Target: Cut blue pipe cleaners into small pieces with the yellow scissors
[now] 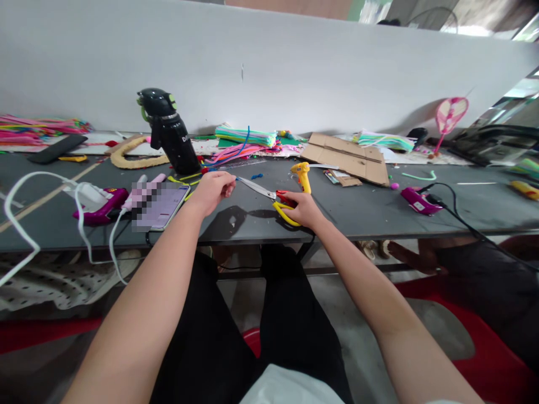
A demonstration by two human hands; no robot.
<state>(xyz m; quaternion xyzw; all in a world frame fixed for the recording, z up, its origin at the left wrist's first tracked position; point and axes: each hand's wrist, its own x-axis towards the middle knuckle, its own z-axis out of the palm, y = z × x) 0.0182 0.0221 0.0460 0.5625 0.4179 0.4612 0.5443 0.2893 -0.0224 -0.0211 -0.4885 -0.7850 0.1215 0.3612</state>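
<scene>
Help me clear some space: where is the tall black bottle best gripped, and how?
Probably around the straight, round body of the tall black bottle, below its lid, coming from the front right. The left hand, once free, is near that side, whereas a curved, tan, fuzzy piece lies to the left.

Single view, worn on the head. Looks from above the wearer's lap, forward and down. Nearest, at bottom edge: pale cloth shirt hem, then black-trousered legs. Left hand and right hand farther off, around mid-frame. Long dark grey flat-topped table crosses the frame side to side, seen obliquely from above. Tall, smooth white panel beyond, facing the lens.
</scene>
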